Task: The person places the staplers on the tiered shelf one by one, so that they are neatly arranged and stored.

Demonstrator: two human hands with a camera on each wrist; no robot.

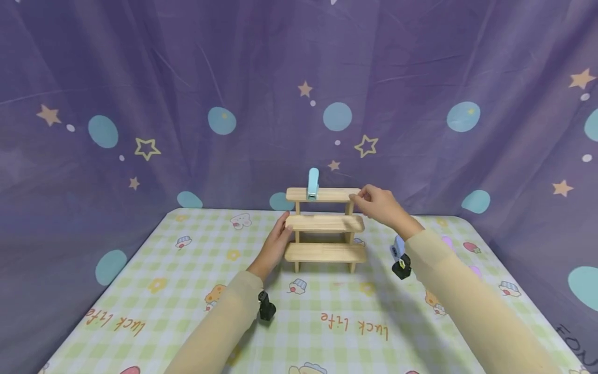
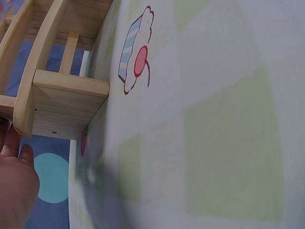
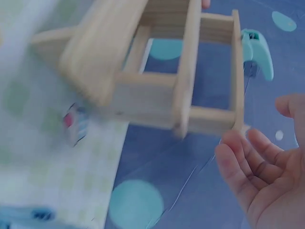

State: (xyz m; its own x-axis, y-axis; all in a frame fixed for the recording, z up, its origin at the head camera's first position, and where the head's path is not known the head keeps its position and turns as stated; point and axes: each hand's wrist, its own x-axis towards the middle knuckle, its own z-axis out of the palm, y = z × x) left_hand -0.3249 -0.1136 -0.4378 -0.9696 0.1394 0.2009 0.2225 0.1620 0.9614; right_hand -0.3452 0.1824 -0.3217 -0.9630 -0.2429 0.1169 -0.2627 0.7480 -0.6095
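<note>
A three-tier wooden shelf stand (image 1: 324, 223) stands upright on the table. On its top board sits a light-blue stapler (image 1: 313, 183), also seen in the right wrist view. My left hand (image 1: 274, 243) holds the left end of the middle board, thumb near the front edge; the left wrist view shows other fingers reaching behind that end. At the right end of the top board is my right hand (image 1: 380, 203). Its fingertips (image 3: 228, 138) meet the board's corner, slightly bent, while the thumb stays apart in the right wrist view.
A blue stapler (image 1: 398, 246) lies on the table right of the stand, beside the right wrist camera (image 1: 402, 267). Purple items (image 1: 447, 242) show partly behind the right sleeve. Checked cloth covers the table (image 1: 187, 270); a purple curtain (image 1: 261, 78) hangs close behind the stand.
</note>
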